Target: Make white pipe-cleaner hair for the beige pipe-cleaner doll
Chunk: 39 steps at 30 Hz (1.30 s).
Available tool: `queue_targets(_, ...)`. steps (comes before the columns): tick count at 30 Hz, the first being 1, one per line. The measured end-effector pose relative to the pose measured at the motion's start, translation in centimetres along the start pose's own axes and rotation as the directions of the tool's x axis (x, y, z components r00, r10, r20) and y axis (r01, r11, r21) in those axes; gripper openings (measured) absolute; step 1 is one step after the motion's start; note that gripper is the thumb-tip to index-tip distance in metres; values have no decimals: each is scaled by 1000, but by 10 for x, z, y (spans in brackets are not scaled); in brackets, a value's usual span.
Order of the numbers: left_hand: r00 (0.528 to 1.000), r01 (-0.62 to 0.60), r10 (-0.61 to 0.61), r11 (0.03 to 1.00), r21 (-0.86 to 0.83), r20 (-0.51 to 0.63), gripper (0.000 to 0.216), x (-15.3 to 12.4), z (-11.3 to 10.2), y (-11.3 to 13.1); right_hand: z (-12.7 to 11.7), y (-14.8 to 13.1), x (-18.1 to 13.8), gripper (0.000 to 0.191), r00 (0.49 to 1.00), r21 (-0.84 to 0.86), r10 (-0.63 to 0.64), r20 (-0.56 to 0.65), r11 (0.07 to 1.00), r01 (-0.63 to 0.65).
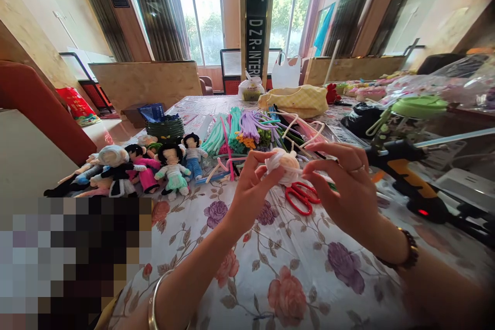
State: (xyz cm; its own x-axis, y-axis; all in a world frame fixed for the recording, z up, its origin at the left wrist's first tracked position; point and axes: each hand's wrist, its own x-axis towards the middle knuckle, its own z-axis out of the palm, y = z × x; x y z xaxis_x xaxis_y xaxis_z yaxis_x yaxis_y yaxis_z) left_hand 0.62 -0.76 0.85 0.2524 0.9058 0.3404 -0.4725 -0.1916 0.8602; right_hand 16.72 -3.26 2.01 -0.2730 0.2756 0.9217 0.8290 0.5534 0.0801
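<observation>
Between my hands, above the flowered tablecloth, is a small round doll head (288, 161) in pale peach fuzzy pipe cleaner, with white pipe cleaner wound around part of it. My left hand (257, 178) pinches it from the left side with thumb and fingers. On the other side, my right hand (340, 180) pinches a white pipe cleaner strand (297, 170) close to the head. Red-handled scissors (299, 201) lie on the cloth just beneath, their blades mostly hidden.
Finished pipe cleaner dolls (172, 167) sit in a group at the left. Coloured pipe cleaner bundles (247, 129) lie behind my hands. To the right are a black and orange glue gun (413, 180) with a red light and a green-lidded bottle (417, 106). A pixelated patch covers the lower left.
</observation>
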Motion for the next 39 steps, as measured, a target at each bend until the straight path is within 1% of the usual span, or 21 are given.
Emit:
queue_targets(3,999,13,-14,999,-41,-36,16,2,0,3,0,1,0,13,999,26,31,-9,999,-31)
queue_targets(9,994,51,-64,990,-131,-92,19,5,-4,3,2,1,-1,10,998,95,42,41,994,-46)
queue_targets(14,977,26,-58,988,-153,-207,22,9,-8,2,3,1,-1,13,985,133,44,166,989,-67)
queue_targets(19,962,-8,-32,989,-146,-271,24,11,-9,2,7,2,-2,16,972,143,57,230,985,-92)
queue_targets(24,960,-3,-41,988,-157,-278,24,12,-8,3,11,6,-3,15,968,166,75,241,979,-118)
queue_targets(29,961,3,-51,985,-174,-271,24,11,-8,3,11,6,-5,7,972,127,92,217,984,-122)
queue_targets(31,964,8,-54,985,-174,-260,23,11,-8,3,10,5,-5,11,975,92,104,194,988,-124)
queue_targets(33,966,18,-59,986,-163,-250,23,11,-9,2,9,5,-4,15,979,72,92,180,992,-106)
queue_targets(36,967,29,-65,989,-148,-248,24,10,-9,2,9,6,-4,10,979,74,44,200,995,-60)
queue_targets(39,966,30,-66,989,-147,-249,24,11,-10,2,10,8,-5,9,973,70,38,229,996,-55)
